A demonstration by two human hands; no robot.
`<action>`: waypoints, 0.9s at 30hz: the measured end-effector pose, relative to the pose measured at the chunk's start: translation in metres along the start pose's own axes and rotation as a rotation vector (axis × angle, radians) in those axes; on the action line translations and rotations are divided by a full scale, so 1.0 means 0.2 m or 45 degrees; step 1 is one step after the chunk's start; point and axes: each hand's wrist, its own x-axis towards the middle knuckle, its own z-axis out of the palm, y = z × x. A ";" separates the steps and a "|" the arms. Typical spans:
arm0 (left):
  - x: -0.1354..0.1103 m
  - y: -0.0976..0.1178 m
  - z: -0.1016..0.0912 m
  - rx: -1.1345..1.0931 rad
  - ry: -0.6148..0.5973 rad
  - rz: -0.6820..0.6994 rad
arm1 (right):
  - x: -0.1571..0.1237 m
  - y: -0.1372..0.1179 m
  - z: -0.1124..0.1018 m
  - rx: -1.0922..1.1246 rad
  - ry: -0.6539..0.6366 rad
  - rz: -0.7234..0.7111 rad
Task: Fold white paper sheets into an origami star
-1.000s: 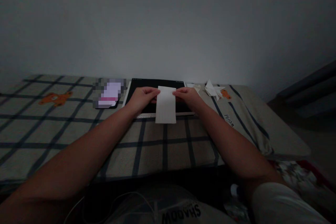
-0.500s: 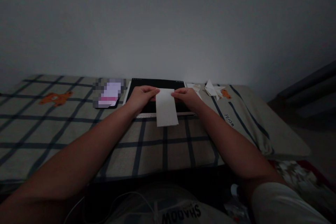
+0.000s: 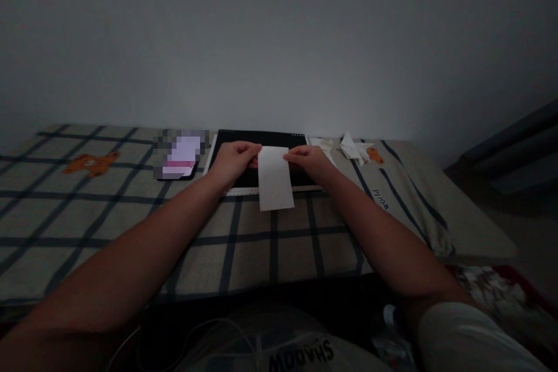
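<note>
Pinching the far corners of a plain white rectangular paper sheet [image 3: 276,181], the left hand [image 3: 238,157] and the right hand [image 3: 310,158] are each closing thumb and fingers on one side edge. The sheet is extending toward the person, overlapping in view the near edge of a flat black rectangular cover [image 3: 261,139] on the grey-and-blue checked cloth [image 3: 152,206]. Its outline is remaining a simple rectangle, suggesting an early stage of shaping, while an angular folded white paper piece [image 3: 352,149] is lying apart at right; the extent of remaining work is not showing.
</note>
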 end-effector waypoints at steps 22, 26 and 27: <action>0.00 -0.02 -0.03 0.206 -0.235 -0.174 | 0.02 0.00 -0.01 0.196 0.277 0.067; 0.00 -0.02 -0.03 0.244 -0.159 -0.143 | 0.02 -0.01 -0.01 0.190 0.268 0.081; 0.00 -0.02 -0.03 0.226 -0.155 -0.146 | 0.02 -0.01 -0.01 0.190 0.263 0.085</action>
